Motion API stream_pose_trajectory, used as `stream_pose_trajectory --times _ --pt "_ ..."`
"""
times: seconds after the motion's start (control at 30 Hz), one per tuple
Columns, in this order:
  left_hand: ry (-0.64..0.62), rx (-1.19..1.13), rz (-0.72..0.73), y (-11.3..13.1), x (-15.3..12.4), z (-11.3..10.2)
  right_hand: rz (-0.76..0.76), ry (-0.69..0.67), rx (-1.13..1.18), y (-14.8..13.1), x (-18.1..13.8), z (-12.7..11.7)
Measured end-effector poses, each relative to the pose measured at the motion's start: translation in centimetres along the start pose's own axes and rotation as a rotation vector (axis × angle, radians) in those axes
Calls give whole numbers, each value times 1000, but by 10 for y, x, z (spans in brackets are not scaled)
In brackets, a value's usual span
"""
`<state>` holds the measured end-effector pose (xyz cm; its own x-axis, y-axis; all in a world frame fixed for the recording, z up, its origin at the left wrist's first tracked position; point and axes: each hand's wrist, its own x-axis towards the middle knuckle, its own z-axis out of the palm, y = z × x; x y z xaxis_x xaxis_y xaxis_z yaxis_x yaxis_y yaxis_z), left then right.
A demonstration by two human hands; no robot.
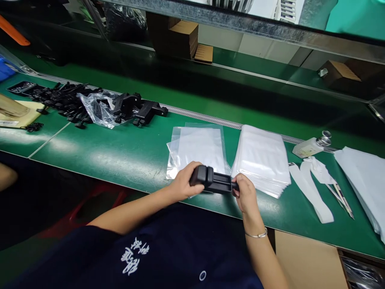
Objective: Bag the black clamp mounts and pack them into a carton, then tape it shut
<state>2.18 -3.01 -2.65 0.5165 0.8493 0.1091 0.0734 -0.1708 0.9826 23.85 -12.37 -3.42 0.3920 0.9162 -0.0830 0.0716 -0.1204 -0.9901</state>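
Above the bench's front edge I hold a black plastic clamp holder (221, 183) with a blocky jaw at one end and a slotted rail. My left hand (187, 180) is wrapped round the jaw end. At the other end, the fingers of my right hand (246, 192) pinch a small black knob (235, 186). Behind my left hand lie a few loose clear plastic bags (200, 144), partly hidden by the hand. A thick stack of white translucent bags (261, 154) sits just behind my right hand.
Several black bracket parts (69, 102) and a crumpled clear bag (99, 110) lie at the back left. To the right are a pump bottle (309, 147), a white label strip (313, 196), tweezers (343, 198) and more white sheets (367, 176). A metal shelf edge (240, 24) hangs overhead.
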Motion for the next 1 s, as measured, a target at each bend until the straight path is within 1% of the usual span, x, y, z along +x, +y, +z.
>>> stream_pose_trajectory --times 0.07,0.1,0.13,0.17,0.2,0.27,0.33,0.37,0.4,0.47,0.5,0.57,0.63,0.7,0.77,0.87,0.93,1.0 --pt "31 -184 -203 -2 3 2 -200 83 -166 2 -5 -2" --pt "27 -291 -304 -3 5 4 -287 107 -236 2 -7 -4" --pt "15 -376 -371 -3 6 5 -335 121 -267 3 -9 -5" --pt "12 -421 -388 -4 7 6 -339 124 -248 3 -11 -6" --pt "21 -427 -353 -3 7 6 -302 104 -187 5 -11 -6" --pt "40 -366 -191 -1 6 3 -158 0 5 9 -11 -3" --pt "-21 -287 -51 2 5 -3 -34 -111 184 13 -10 1" --pt "-80 -252 3 4 5 -7 -7 -126 228 15 -10 3" --pt "-143 -217 48 5 5 -10 -9 -106 236 16 -10 4" --pt "-248 -152 121 3 7 -18 -67 -28 151 14 -14 4" --pt "-280 -131 148 1 8 -22 -99 -2 76 12 -16 3" --pt "-307 -112 180 -5 9 -29 -147 17 -83 5 -22 -1" --pt "-297 -109 221 -10 8 -35 -172 18 -198 0 -24 -5" --pt "-267 -83 256 -8 4 -38 -176 9 -221 1 -21 -6" --pt "-237 -7 266 2 0 -40 -155 -23 -147 8 -13 -4" --pt "-214 142 268 23 -7 -40 -63 -101 41 28 3 5" --pt "-226 205 283 35 -10 -39 15 -137 147 40 10 11" --pt "-248 238 294 41 -11 -38 62 -154 214 46 12 16"
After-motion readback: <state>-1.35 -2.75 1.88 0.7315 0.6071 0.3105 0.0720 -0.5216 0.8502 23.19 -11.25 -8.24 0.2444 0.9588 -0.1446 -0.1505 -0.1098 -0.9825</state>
